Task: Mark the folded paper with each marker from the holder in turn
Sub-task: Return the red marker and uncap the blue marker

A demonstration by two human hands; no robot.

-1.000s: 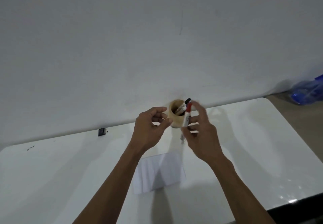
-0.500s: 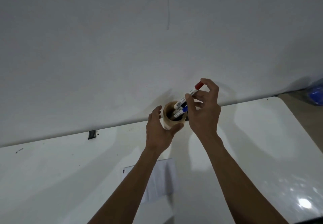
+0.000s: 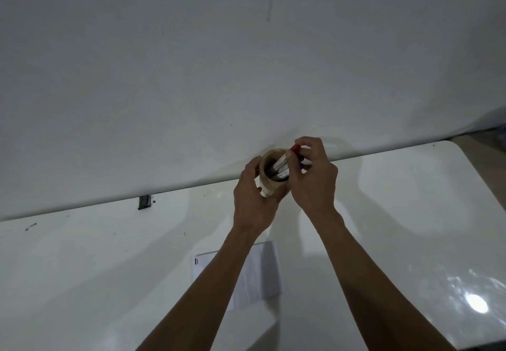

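Note:
A round tan holder (image 3: 269, 186) stands at the back edge of the white table (image 3: 397, 213), against the wall. My left hand (image 3: 253, 200) wraps around its left side. My right hand (image 3: 315, 179) pinches the red-capped marker (image 3: 287, 157) at its cap end, its body slanting down into the holder beside other markers (image 3: 282, 174). A blue cap (image 3: 302, 166) peeks out under my right fingers. The folded white paper (image 3: 260, 274) lies flat nearer to me, partly under my left forearm, with a small red and black mark (image 3: 196, 261) at its left edge.
A small dark clip (image 3: 144, 202) sits at the table's back edge to the left. Dark specks (image 3: 30, 226) mark the far left of the table. The table's right corner curves away at the upper right. A bright light reflection (image 3: 477, 303) shines on the right.
My right hand has lowered the red-capped marker from above the holder down into it. My left hand has closed around the holder's side. The view has tilted slightly.

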